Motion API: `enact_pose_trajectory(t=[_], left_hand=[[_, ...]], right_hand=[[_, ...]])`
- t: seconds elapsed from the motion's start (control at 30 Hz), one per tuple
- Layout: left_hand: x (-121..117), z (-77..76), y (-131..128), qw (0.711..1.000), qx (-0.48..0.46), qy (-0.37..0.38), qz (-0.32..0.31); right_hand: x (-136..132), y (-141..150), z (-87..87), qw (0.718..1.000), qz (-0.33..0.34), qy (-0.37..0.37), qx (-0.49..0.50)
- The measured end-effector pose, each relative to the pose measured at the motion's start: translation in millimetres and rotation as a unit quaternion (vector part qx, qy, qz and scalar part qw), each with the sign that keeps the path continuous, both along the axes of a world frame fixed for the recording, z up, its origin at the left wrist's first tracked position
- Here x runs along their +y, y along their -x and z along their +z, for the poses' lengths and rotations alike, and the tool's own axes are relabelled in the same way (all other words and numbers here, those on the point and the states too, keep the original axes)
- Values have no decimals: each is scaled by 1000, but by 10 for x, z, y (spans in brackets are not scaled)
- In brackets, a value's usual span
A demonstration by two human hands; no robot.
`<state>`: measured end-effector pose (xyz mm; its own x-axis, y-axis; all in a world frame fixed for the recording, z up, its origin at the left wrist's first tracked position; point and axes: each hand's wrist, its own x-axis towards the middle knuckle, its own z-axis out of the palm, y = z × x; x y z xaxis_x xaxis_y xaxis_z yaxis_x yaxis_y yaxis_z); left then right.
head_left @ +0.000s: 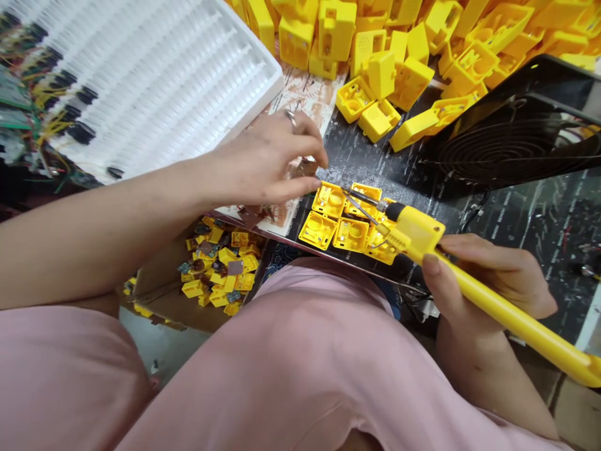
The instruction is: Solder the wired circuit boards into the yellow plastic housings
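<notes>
Yellow soldering gun (pixel 422 230) gripped in right hand (pixel 498 285), tip over yellow casings (pixel 318 230), left hand (pixel 267 156) beside them, fingers parted

The soldering tool (pixel 498 297) is yellow with a black collar (pixel 394 212). Near it, the small boxes (pixel 318 230) are yellow too; beneath it, the mat (pixel 422 194) is black with white lettering. Left of it, the tray (pixel 270 75) is white and the shirt (pixel 300 338) plain pink.
</notes>
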<state>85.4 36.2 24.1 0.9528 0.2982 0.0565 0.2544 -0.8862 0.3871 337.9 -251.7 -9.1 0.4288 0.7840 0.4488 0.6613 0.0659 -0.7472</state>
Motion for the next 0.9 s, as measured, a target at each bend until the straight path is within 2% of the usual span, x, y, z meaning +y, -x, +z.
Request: enact_pose_trajectory(t=[0.1,0.2,0.3,0.4,0.53,0.67,0.8,0.9], left_hand=[[-18,-30,233,997,-75,9,24],[-87,-197,358,995,-84,-29,47],[-147,-374,338,992,-95,-71,34],[-182,-452,230,990,-108,-78,37],[-232,-449,33,990,-105,-58,74],[-258,-458,-126,990,-92,-62,88],[-264,-411,-129,992,-87,-50,82],[-283,-309,-75,994,-75,-3,82]], right_hand=[[66,-12,-56,998,22,-59,4],[145,-8,-92,992,31,-120,22],[175,2,-96,992,22,-121,33],[147,-1,-93,994,26,-100,37],[85,1,-104,995,12,-92,30],[53,37,-110,999,5,-53,3],[61,42,-119,998,-13,-45,-45],[65,21,-133,998,-2,-46,-46]])
